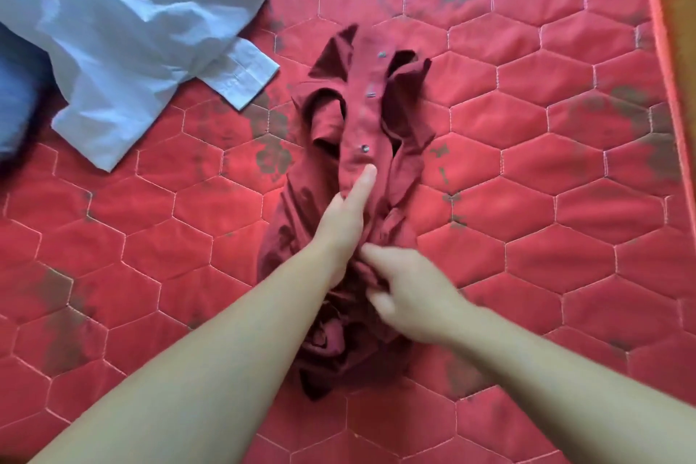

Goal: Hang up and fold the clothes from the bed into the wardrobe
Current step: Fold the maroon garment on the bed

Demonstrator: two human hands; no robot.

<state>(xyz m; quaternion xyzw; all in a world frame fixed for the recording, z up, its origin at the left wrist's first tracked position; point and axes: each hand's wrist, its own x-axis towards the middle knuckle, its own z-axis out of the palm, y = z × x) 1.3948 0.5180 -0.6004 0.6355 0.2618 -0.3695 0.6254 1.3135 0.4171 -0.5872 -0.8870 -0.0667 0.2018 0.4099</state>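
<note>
The bed point(527, 200), covered by a red quilted mattress stitched in hexagons and marked with dark blotches, fills almost the whole view. At the far left a pale blue shirt point(124, 30) is spread in loose folds, one cuffed sleeve reaching toward the middle; a darker blue cloth point(15, 98) is glimpsed at the left edge beneath it. In the centre a maroon shirt point(361, 117) is bunched lengthwise, its collar at the far end, its button placket uppermost and three buttons visible along it.

The left hand point(346, 222) is laid on the maroon shirt, its fingers point(363, 185) straight and pressed together, pointing along the placket toward the collar. Just near and right of it, the right hand point(406, 294) is blurred; a fold of the maroon cloth appears to be pinched between its thumb and curled fingers.

Little of the task is judged to be done. Neither garment is folded or hung, and the wardrobe is not in view. The maroon shirt seems to be in the course of being straightened for folding. Its folding is left, the pale blue shirt is untouched, and both must then be carried to the wardrobe.
</note>
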